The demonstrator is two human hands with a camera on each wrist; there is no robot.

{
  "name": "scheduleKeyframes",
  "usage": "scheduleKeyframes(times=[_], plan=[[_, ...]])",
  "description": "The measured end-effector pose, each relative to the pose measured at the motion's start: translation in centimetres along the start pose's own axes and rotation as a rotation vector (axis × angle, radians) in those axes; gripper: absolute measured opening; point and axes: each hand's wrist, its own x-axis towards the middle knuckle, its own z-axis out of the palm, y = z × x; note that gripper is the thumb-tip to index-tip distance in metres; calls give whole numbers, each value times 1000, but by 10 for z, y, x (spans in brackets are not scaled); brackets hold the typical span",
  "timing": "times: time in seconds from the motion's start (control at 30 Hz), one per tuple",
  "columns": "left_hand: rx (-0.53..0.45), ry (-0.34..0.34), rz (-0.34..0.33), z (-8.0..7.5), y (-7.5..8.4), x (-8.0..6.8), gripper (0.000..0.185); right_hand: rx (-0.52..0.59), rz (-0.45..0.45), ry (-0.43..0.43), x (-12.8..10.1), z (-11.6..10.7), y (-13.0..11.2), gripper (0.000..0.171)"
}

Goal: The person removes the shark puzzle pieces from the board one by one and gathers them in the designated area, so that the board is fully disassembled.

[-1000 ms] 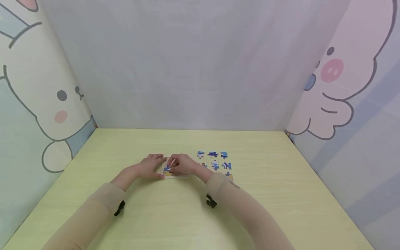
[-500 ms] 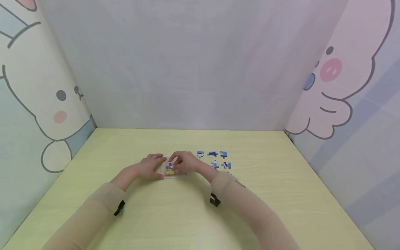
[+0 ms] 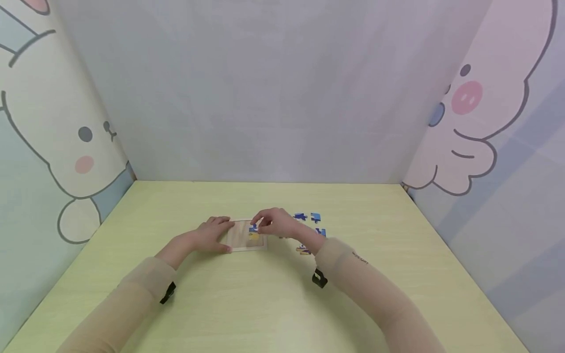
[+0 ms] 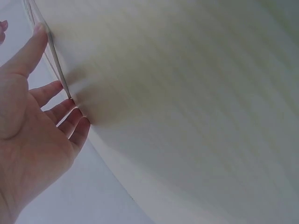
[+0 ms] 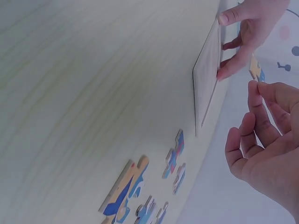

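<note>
A small wooden puzzle tray (image 3: 240, 240) lies flat on the pale green table (image 3: 273, 299). My left hand (image 3: 220, 234) rests against its left edge, thumb and straight fingers touching the rim (image 4: 52, 58). Over the tray's right part, my right hand (image 3: 259, 227) pinches a blue and yellow puzzle piece (image 3: 253, 231) between thumb and fingertips. The right wrist view shows that piece (image 5: 255, 70) held just clear of the tray (image 5: 208, 88). I cannot tell whether any pieces lie inside the tray.
Several loose blue puzzle pieces (image 3: 315, 217) lie on the table right of the tray, partly hidden by my right wrist; some appear in the right wrist view (image 5: 173, 154). Cartoon-printed walls (image 3: 66, 147) close the table on three sides.
My right hand has carried the puzzle piece from the tray's left part to its right part, uncovering the tray's bare wood. The left hand has stayed at the tray's left edge.
</note>
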Motion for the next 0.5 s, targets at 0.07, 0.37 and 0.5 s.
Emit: scheduleKeyframes(times=[0.07,0.37,0.5], plan=[[-7,-3,3,0,0,-1,80,-15,2,7,-4,-3,3,22],[-26,3,32,0,-4,-2,80,-39,35,9,-23,-12,20,20],[-29,2,31,0,-5,-2,81,-26,38,-6,-32,-15,28,18]])
